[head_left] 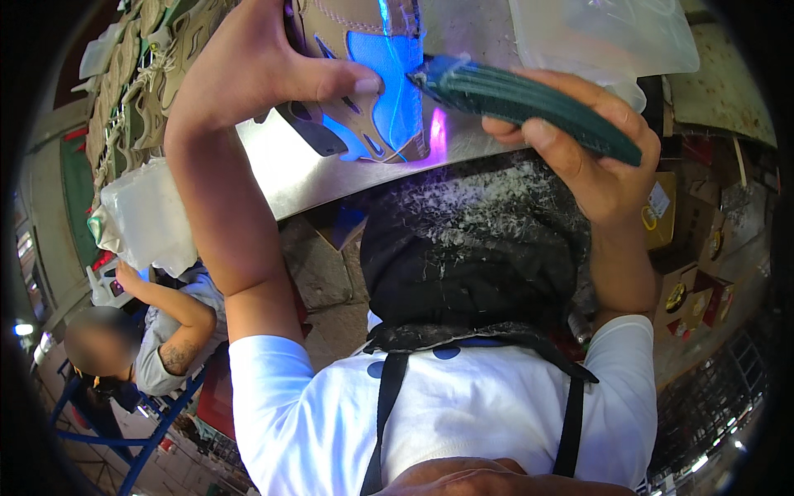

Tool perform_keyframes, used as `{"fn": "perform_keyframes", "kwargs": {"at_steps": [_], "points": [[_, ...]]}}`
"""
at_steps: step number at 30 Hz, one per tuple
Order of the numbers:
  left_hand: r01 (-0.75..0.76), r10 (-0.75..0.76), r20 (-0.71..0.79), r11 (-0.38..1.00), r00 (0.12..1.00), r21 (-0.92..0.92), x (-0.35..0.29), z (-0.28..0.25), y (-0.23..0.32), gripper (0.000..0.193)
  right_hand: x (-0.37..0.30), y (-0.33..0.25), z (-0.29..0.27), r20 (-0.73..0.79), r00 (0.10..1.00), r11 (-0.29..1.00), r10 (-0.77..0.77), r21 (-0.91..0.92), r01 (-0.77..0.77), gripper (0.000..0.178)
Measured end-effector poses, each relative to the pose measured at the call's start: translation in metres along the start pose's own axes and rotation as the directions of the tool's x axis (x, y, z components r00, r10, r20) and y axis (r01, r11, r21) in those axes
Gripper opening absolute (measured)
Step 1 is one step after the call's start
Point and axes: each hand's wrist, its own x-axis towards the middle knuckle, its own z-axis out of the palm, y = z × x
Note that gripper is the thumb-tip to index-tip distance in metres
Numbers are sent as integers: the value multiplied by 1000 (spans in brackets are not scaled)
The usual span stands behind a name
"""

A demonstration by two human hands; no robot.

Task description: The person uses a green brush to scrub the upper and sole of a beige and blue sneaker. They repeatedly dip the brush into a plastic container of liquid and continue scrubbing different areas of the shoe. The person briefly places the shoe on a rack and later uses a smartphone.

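A tan shoe upper (347,16) lies at the top middle, its inset panels glowing blue under a violet-blue light. My left hand (256,70) grips it from the left, thumb pressed on the blue-lit panel; the other fingers are hidden or out of view. From the right, my right hand (600,157) is closed around a dark green electric clipper (529,103). The clipper's dark head points left, close to the upper's right edge; whether they touch I cannot tell. Pale fluff clings to the clipper's head.
Under the upper is a shiny metal tabletop (289,178). More tan uppers (136,91) are piled at far left, above a cloudy plastic bag (153,215). Clear plastic (612,37) lies upper right. Fluff covers my black apron (480,223). Another person (178,331) sits lower left.
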Motion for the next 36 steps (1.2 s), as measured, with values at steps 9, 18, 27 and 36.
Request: {"fn": "perform_keyframes", "kwargs": {"at_steps": [9,18,27,36], "points": [[40,-47,-35,980,998,-197,-5,12,21,130,6,-7,16,-109,992,997,-61,-55,55,38],[263,-261,42,935,965,-238,-76,18,3,87,-41,-42,-54,-347,935,997,76,30,-69,36],[-169,56,-660,980,749,-109,-119,89,-17,105,-45,-43,-79,-361,843,771,399,-365,-521,22],[214,-177,-307,973,935,90,-154,55,-27,91,-29,-22,-127,88,938,843,336,-472,-258,24]]}}
